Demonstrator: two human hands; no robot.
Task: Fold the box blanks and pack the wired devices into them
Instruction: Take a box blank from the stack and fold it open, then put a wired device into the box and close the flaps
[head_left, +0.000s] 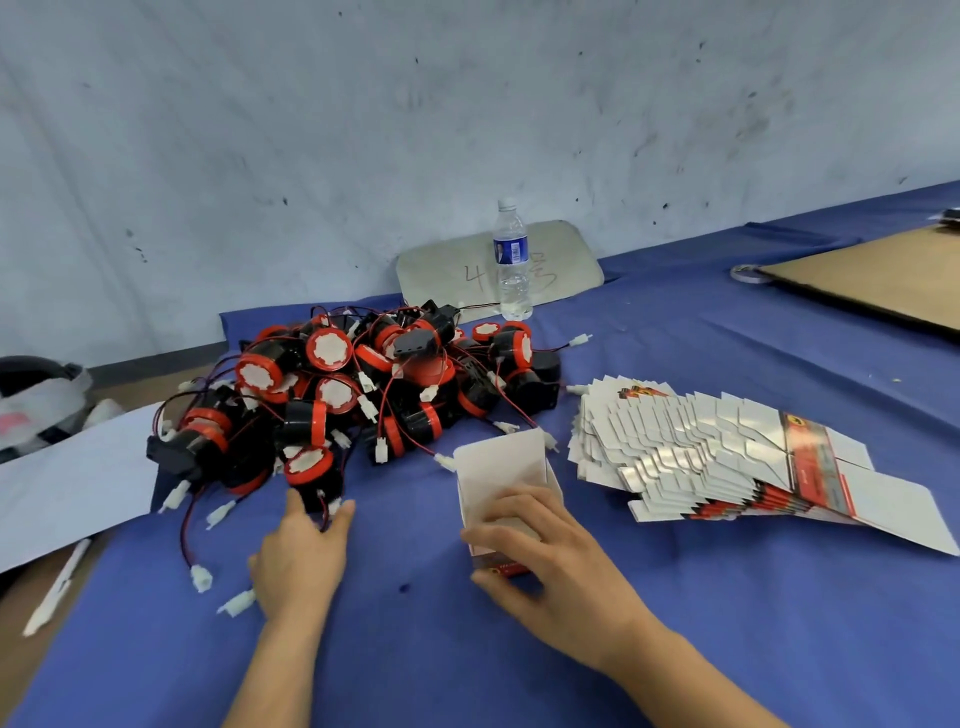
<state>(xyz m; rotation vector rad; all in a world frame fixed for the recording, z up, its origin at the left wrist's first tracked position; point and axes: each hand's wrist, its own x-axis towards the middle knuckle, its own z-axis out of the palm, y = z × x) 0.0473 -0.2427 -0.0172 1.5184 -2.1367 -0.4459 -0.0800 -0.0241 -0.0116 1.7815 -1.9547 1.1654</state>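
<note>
The left hand (300, 553) reaches forward with thumb and fingers spread around the nearest device (310, 475), a black drum with a red rim at the near edge of the pile (353, 395); the fingertips touch or nearly touch its sides, but whether the grasp has closed I cannot tell. The right hand (540, 545) clasps a folded box (501, 483) just to the right of the left hand, fingers over its near wall and thumb under the printed end, the open mouth facing up and away toward the pile. The move ahead turns on this: the device lies just left of and slightly beyond the box mouth, so the left hand is the nearer one to carry it across while the right steadies the box. Its red wire (187, 525) trails back toward the person on the left and will likely need gathering. The flat blanks (727, 457) lie fanned on the tabletop (727, 623) to the right of the right hand.
</note>
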